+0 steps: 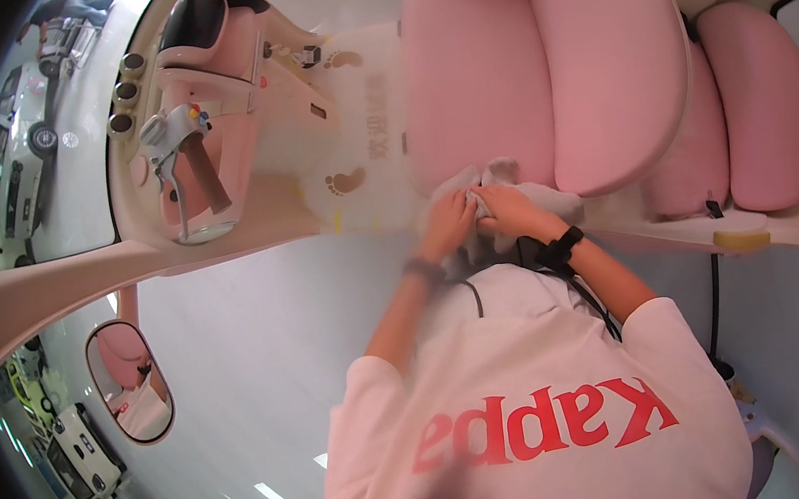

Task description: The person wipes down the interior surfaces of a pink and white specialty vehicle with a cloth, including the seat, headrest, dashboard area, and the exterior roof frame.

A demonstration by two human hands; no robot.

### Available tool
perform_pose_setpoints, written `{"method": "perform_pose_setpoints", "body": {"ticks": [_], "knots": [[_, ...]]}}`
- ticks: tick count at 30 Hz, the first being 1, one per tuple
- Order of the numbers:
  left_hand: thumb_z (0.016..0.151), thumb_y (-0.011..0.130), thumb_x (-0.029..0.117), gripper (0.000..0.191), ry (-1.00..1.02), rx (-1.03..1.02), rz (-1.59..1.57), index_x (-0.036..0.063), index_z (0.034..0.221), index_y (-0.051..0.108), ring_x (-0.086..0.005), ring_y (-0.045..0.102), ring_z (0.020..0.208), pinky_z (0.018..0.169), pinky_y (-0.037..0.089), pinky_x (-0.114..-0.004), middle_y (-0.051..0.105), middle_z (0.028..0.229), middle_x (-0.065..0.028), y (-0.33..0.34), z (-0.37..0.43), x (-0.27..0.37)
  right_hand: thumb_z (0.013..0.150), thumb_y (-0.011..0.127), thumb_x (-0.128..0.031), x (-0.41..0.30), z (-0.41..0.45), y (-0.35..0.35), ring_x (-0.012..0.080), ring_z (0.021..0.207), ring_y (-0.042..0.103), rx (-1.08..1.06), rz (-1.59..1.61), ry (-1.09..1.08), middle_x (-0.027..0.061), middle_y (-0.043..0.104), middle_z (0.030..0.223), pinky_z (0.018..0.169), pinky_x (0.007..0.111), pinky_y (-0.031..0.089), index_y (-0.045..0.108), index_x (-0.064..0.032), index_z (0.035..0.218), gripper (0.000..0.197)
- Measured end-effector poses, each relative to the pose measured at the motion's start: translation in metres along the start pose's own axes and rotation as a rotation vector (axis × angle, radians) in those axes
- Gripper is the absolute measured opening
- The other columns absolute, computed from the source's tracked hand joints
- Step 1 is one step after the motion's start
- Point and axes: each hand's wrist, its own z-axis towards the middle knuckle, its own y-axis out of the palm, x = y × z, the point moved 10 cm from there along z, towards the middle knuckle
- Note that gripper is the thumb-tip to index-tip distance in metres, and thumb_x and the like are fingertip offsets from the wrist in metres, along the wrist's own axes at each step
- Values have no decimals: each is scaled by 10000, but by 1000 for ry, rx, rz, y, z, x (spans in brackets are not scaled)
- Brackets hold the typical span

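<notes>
A pale grey cloth (476,245) hangs bunched between my two hands at the near corner of the pink front seat cushion (476,80). Bent over its left part, my left hand (447,222) has the fingers closed on the fabric. Close beside it my right hand (513,210) grips the same cloth, the fingertips of both hands nearly meeting. Part of the cloth spreads to the right along the seat base, below the pink backrest (609,55). My fingertips are partly hidden in the folds.
Left of the seat lie a cream floor with footprint marks (347,182), a handlebar grip (206,175) and a pink dashboard. A side mirror (131,382) juts out at the left. Rear pink seats (766,103) stand at the right. A black cable (716,306) hangs near my right arm.
</notes>
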Motion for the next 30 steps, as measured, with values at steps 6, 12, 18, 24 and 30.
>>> {"method": "perform_pose_setpoints", "body": {"ticks": [6, 12, 18, 24, 30], "knots": [[831, 379, 307, 380, 95, -282, 197, 11, 1042, 489, -302, 482, 960, 842, 330, -399, 525, 1025, -156, 19, 28, 58, 720, 585, -154, 39, -40, -18, 322, 1086, 412, 178, 70, -5, 193, 436, 1172, 917, 370, 326, 353, 0, 1214, 567], [818, 393, 325, 387, 17, -349, 79, 19, 1032, 495, -291, 493, 960, 820, 339, -401, 545, 1012, -142, 25, 47, 97, 749, 503, -129, 78, -75, -14, 301, 1160, 344, 274, 32, 177, 180, 390, 1224, 984, 377, 247, 308, -18, 1246, 546], [800, 447, 297, 358, 57, -289, 98, 20, 1019, 508, -269, 516, 908, 790, 361, -389, 564, 954, -129, 16, 46, 108, 744, 489, -152, 90, -85, -5, 315, 1185, 310, 270, -33, 260, 189, 368, 1241, 998, 382, 226, 275, -31, 1275, 585], [802, 478, 254, 257, -37, -218, -36, 9, 863, 525, -328, 522, 786, 684, 401, -403, 557, 815, -171, 8, 39, 94, 766, 466, -145, 86, -54, 2, 315, 1057, 437, -128, 99, 160, 189, 442, 1161, 895, 367, 334, 316, -59, 1240, 504], [815, 482, 259, 249, -170, -217, -250, 27, 870, 553, -259, 538, 717, 641, 413, -377, 562, 795, -159, -1, 61, 47, 804, 398, -137, 115, -14, -3, 324, 938, 525, -515, -38, 288, 211, 519, 1071, 771, 382, 420, 374, -60, 1201, 405]]}}
